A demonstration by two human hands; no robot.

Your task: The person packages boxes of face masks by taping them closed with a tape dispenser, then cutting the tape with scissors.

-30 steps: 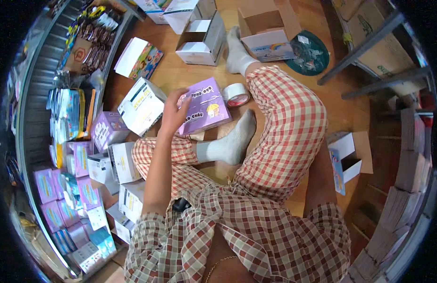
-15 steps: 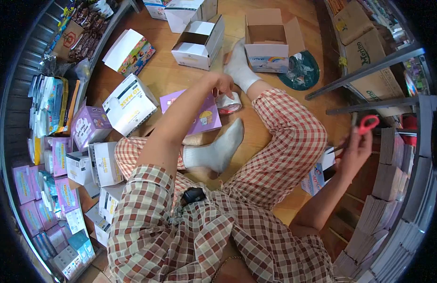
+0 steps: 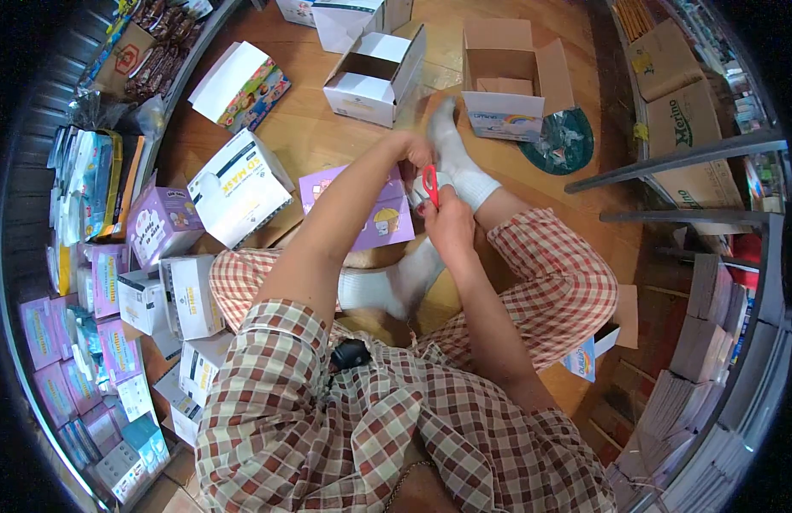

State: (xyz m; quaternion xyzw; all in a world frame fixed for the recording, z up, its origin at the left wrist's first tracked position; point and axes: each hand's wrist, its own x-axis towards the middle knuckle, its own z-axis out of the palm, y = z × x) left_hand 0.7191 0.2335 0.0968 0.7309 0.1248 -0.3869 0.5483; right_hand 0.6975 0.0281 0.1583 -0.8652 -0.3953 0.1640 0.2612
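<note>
My right hand [image 3: 452, 224] grips a pair of red-handled scissors [image 3: 430, 181], held upright between my legs. My left hand [image 3: 416, 150] is just beyond it, with fingers curled down. Whatever they hold is hidden. Between the hands shows part of a small white thing with red on it [image 3: 423, 198], perhaps a roll of tape; my right hand and the scissors partly cover it. A purple box [image 3: 386, 224] with cartoon pictures lies on the floor under my left forearm, beside the white thing.
Open white cartons [image 3: 362, 104] and a rainbow-printed box [image 3: 505, 126] stand ahead, with a green round tray [image 3: 560, 145] beside them. A mask box [image 3: 242, 190] lies at left. Shelves line both sides; a metal shelf bar [image 3: 670, 161] juts in at right. My socked feet flank the work.
My right hand has swung in from the right shelf with the red scissors and now sits beside my left hand. The view has shifted slightly.
</note>
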